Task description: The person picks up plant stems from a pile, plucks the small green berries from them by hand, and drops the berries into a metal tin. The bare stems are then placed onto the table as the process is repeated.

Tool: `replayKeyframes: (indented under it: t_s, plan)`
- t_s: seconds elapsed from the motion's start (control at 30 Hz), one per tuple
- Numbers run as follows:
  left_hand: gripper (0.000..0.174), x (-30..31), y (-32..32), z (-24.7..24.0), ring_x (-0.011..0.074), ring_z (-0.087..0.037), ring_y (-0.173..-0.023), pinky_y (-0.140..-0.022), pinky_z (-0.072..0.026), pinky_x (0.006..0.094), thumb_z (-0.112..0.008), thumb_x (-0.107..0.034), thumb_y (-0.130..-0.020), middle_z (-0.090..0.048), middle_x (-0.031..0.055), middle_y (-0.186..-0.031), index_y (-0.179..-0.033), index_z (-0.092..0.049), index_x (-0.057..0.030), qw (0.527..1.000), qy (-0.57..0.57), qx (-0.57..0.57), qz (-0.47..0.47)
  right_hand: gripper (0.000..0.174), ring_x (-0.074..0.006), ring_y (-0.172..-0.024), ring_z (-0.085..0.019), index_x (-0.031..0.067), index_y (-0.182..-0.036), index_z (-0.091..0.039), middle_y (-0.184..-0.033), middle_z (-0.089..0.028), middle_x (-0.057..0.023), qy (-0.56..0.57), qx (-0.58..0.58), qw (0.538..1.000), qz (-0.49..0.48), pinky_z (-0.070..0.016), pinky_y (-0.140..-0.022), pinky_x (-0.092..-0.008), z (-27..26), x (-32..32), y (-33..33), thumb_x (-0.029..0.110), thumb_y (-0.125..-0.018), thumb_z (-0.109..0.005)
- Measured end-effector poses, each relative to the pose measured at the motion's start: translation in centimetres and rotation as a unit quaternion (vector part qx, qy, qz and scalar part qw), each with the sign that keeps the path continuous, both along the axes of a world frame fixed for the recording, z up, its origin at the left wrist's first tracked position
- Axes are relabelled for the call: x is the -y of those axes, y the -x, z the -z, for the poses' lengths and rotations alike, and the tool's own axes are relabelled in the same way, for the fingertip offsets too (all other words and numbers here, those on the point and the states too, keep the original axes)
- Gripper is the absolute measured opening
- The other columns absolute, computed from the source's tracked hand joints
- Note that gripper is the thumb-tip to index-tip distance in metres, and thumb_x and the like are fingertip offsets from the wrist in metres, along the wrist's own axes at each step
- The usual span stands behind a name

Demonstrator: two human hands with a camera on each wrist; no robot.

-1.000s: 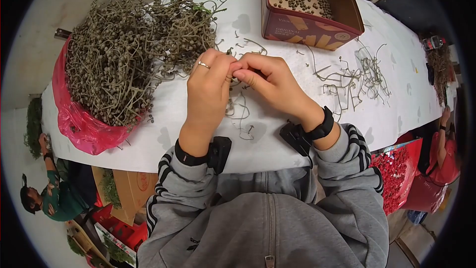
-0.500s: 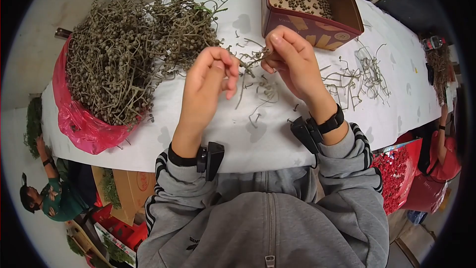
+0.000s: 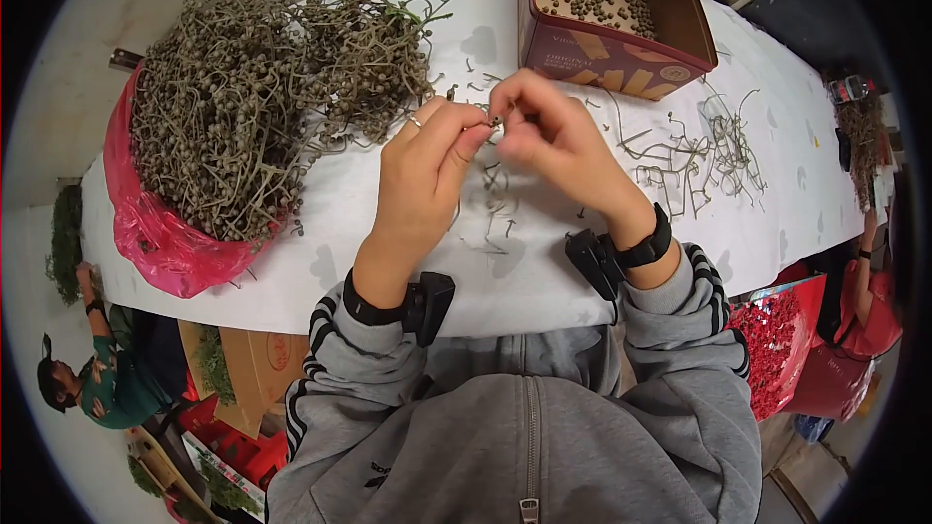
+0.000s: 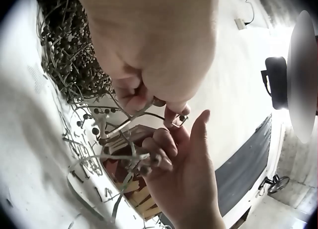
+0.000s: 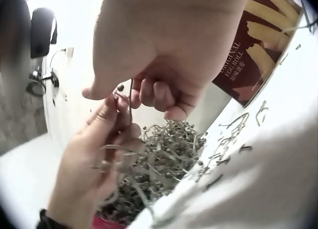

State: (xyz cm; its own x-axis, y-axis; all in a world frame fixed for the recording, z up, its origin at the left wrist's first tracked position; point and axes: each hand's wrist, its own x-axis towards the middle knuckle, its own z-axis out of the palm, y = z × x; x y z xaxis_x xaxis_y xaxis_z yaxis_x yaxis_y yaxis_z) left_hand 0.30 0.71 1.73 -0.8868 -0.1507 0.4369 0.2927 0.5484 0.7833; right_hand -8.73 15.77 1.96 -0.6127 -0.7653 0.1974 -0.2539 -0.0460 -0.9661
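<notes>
My left hand (image 3: 417, 160) pinches a dried, branching sprig (image 4: 115, 133) with small round pods between thumb and fingers. Part of the sprig dangles below that hand in the right wrist view. Right beside it is my right hand (image 3: 568, 150), slightly blurred, its thumb apart and the other fingers curled in. Its fingers come right up to a small dark pod (image 5: 120, 88) at the left fingertips; I cannot tell whether they grip anything. A big heap of podded sprigs (image 3: 218, 126) fills a pink plastic bag (image 3: 184, 262) left of my hands.
A maroon egg-roll tin (image 3: 612, 68) with loose pods (image 3: 597, 5) inside stands at the far side. Stripped stems (image 3: 699, 160) lie to the right on the white tablecloth (image 3: 388, 281). One person (image 3: 126, 378) is at the far left, another (image 3: 879, 311) at the far right.
My hands were together, then parted with the right hand holding the sprig. Now they are close together again, the left pinching the sprig.
</notes>
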Motion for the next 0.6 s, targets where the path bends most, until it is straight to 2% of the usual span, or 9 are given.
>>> replayKeyframes:
  t_s: [0.03, 0.07, 0.17, 0.33, 0.43, 0.47, 0.57, 0.6]
  plan:
    - [0.009, 0.0, 0.0, -0.1, 0.0221, -0.051, -0.063, -0.057, -0.0413, 0.0304, -0.057, -0.008, -0.090, -0.050, 0.0100, -0.073, -0.088, -0.057, 0.0011, 1.000, 0.007, -0.008, 0.006, 0.016, -0.0090, -0.062, -0.048, 0.0021, -0.087, -0.055, -0.070, -0.053, -0.0013, -0.043, -0.070, 0.997, -0.009, -0.0399, -0.057, -0.0253, -0.2, -0.1, 0.0, 0.017, -0.089, -0.061]
    - [0.009, 0.0, 0.0, -0.2, 0.0221, -0.051, -0.063, -0.057, -0.0413, 0.0304, -0.057, -0.008, -0.090, -0.050, 0.0100, -0.073, -0.088, -0.057, 0.0011, 1.000, 0.007, -0.008, 0.007, 0.016, -0.0090, -0.062, -0.048, 0.0021, -0.087, -0.055, -0.070, -0.053, -0.0013, -0.044, -0.070, 0.997, -0.008, -0.0399, -0.057, -0.0253, 0.0, -0.1, 0.0, 0.017, -0.089, -0.061]
    - [0.013, -0.1, -0.3, -0.4, 0.0230, -0.051, -0.064, -0.059, -0.0412, 0.0299, -0.052, -0.009, -0.093, -0.051, 0.0105, -0.074, -0.087, -0.056, 0.0016, 0.999, 0.014, 0.024, 0.030, 0.019, -0.0143, -0.056, -0.047, 0.0013, -0.085, -0.055, -0.065, -0.050, -0.0058, 0.007, -0.158, 0.987, -0.011, -0.0383, -0.054, -0.0278, 0.9, 0.3, 0.0, 0.018, -0.086, -0.063]
    - [0.020, 0.3, -0.5, -0.3, 0.0191, -0.049, -0.063, -0.059, -0.0398, 0.0287, -0.049, -0.013, -0.095, -0.048, 0.0074, -0.071, -0.083, -0.052, 0.0014, 0.993, -0.060, 0.068, 0.072, 0.018, -0.0186, -0.055, -0.046, 0.0003, -0.082, -0.054, -0.064, -0.049, -0.0084, 0.037, -0.190, 0.981, -0.012, -0.0373, -0.052, -0.0284, 1.2, 0.3, 0.1, 0.016, -0.088, -0.061]
    - [0.022, 0.3, -0.7, 0.0, 0.0140, -0.044, -0.063, -0.058, -0.0369, 0.0259, -0.044, -0.015, -0.097, -0.047, 0.0049, -0.075, -0.082, -0.049, 0.0002, 0.956, -0.233, 0.120, 0.131, 0.015, -0.0178, -0.056, -0.047, 0.0002, -0.081, -0.054, -0.066, -0.051, -0.0077, 0.033, -0.105, 0.993, -0.036, -0.0373, -0.052, -0.0283, -0.2, 0.0, -0.4, 0.012, -0.089, -0.058]
    - [0.022, 0.2, -0.7, 0.2, 0.0140, -0.044, -0.063, -0.058, -0.0369, 0.0259, -0.044, -0.015, -0.097, -0.047, 0.0049, -0.075, -0.082, -0.049, 0.0002, 0.956, -0.233, 0.119, 0.131, 0.015, -0.0178, -0.056, -0.047, 0.0002, -0.081, -0.054, -0.066, -0.051, -0.0077, 0.033, -0.106, 0.993, -0.036, -0.0373, -0.052, -0.0283, 0.0, -0.1, -0.3, 0.012, -0.089, -0.058]
    - [0.019, -0.2, -0.4, 0.6, 0.0097, -0.039, -0.065, -0.055, -0.0342, 0.0227, -0.042, -0.013, -0.097, -0.043, 0.0034, -0.080, -0.083, -0.047, -0.0018, 0.841, -0.484, 0.062, 0.233, 0.013, -0.0176, -0.056, -0.048, 0.0004, -0.081, -0.054, -0.066, -0.052, -0.0073, 0.068, 0.120, 0.990, -0.001, -0.0374, -0.052, -0.0275, 0.7, -0.1, -0.2, 0.010, -0.090, -0.055]
    - [0.019, -0.1, -0.3, 0.5, 0.0097, -0.039, -0.065, -0.055, -0.0342, 0.0227, -0.042, -0.013, -0.097, -0.043, 0.0034, -0.080, -0.083, -0.047, -0.0018, 0.841, -0.484, 0.061, 0.234, 0.013, -0.0176, -0.056, -0.048, 0.0004, -0.081, -0.054, -0.066, -0.052, -0.0073, 0.068, 0.119, 0.991, -0.001, -0.0374, -0.052, -0.0275, 0.8, -0.2, -0.1, 0.010, -0.090, -0.055]
